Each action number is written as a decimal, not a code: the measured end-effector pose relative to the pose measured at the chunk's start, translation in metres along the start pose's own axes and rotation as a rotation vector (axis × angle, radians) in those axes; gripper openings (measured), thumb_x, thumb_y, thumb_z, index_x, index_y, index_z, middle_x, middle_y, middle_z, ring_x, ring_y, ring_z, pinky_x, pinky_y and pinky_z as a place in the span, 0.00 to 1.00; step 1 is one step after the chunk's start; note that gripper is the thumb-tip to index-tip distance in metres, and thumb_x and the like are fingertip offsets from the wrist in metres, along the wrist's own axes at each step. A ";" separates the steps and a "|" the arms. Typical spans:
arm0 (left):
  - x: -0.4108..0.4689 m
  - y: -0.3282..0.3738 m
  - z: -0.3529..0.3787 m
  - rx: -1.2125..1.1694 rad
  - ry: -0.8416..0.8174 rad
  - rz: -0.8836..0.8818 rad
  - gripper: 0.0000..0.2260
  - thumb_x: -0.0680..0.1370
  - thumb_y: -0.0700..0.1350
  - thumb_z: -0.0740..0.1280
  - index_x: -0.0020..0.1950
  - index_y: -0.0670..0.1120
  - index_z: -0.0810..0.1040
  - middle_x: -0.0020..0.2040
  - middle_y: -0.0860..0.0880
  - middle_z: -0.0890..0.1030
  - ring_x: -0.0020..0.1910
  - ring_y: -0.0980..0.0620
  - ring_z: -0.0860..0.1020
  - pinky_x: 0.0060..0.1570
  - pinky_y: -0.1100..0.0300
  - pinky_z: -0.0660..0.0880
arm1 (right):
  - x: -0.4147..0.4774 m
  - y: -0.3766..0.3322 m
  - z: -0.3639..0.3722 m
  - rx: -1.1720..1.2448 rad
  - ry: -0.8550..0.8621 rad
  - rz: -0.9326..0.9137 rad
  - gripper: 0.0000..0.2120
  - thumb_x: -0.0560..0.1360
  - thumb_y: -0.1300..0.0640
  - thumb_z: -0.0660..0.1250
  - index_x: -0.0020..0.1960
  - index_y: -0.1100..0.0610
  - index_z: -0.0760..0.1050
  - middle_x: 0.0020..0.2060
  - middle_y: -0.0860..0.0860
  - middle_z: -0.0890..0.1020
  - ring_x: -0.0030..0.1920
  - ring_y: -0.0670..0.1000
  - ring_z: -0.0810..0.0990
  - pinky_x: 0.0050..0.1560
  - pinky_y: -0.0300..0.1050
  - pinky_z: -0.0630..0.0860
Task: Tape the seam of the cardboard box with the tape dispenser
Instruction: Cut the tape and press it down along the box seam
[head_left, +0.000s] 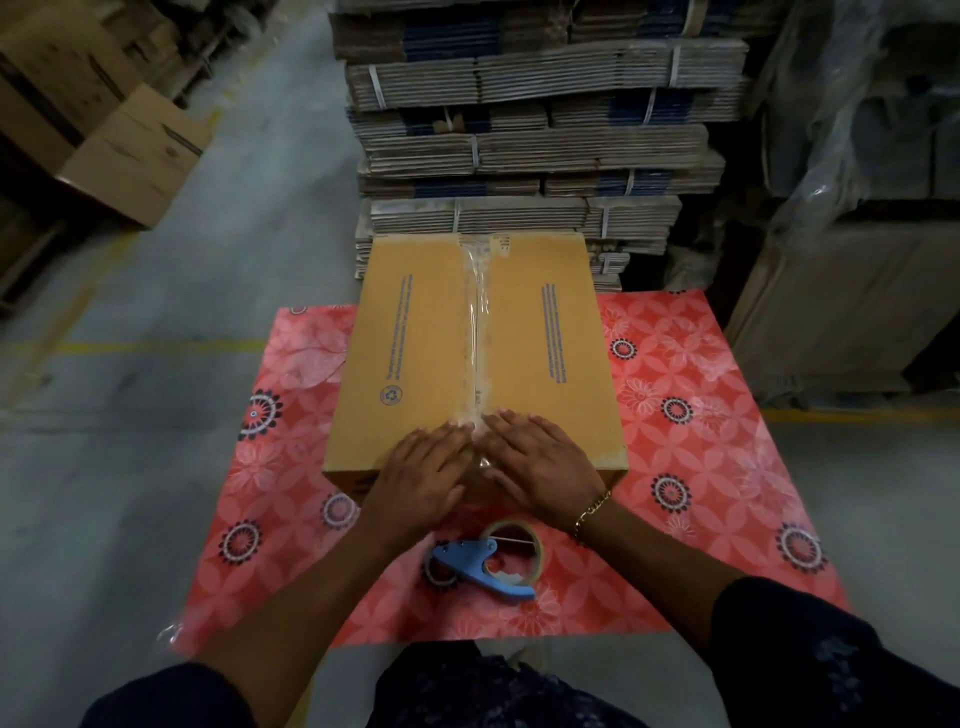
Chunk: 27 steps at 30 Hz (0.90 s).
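Left hand (423, 467) and right hand (540, 462) lie flat, fingers spread, empty, pressing clear tape (478, 322) onto the tan cardboard box (415, 338) seam, likely to bond its near end; blue-handled tape dispenser (488, 564) parked below on the red floral mat (701, 441).

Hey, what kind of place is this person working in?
Likely a warehouse or packing area: strapped bundles of flattened cartons stacked high, more boxes on a concrete floor with yellow lines.

Cardboard box (426, 343): we count one, on the mat.
Tape dispenser (485, 564): one, near the box's close edge.
Hands: two, left hand (423, 475) and right hand (540, 462), flat on the box.
Floral mat (691, 457): one, under the box.
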<state>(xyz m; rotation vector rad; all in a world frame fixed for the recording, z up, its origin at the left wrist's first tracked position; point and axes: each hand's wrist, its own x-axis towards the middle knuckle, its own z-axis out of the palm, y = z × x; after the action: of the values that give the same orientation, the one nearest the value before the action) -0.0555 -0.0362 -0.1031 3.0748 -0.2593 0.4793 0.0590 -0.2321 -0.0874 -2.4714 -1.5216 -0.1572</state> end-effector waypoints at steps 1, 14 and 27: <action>0.001 0.005 0.001 -0.036 0.047 -0.011 0.19 0.77 0.48 0.62 0.66 0.45 0.78 0.67 0.44 0.80 0.66 0.44 0.79 0.65 0.45 0.76 | -0.001 -0.001 0.003 0.010 0.038 -0.024 0.20 0.79 0.47 0.62 0.70 0.52 0.74 0.71 0.51 0.76 0.71 0.53 0.73 0.70 0.52 0.70; -0.004 0.007 0.024 -0.041 0.126 0.019 0.16 0.82 0.43 0.60 0.65 0.42 0.81 0.66 0.45 0.82 0.67 0.46 0.79 0.65 0.48 0.77 | -0.015 -0.007 0.026 -0.010 0.001 0.039 0.25 0.79 0.54 0.65 0.74 0.54 0.69 0.73 0.49 0.73 0.75 0.52 0.68 0.73 0.50 0.67; 0.008 0.022 0.002 -0.047 -0.140 -0.187 0.23 0.75 0.45 0.60 0.70 0.46 0.77 0.70 0.48 0.79 0.67 0.49 0.78 0.61 0.53 0.76 | -0.003 -0.018 0.015 -0.036 -0.131 0.174 0.25 0.76 0.51 0.66 0.72 0.55 0.71 0.71 0.50 0.75 0.72 0.51 0.72 0.62 0.49 0.75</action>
<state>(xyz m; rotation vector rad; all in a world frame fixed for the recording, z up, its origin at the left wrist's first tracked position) -0.0509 -0.0588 -0.1028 3.0494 0.0157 0.2469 0.0411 -0.2233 -0.0996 -2.6740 -1.3531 0.0075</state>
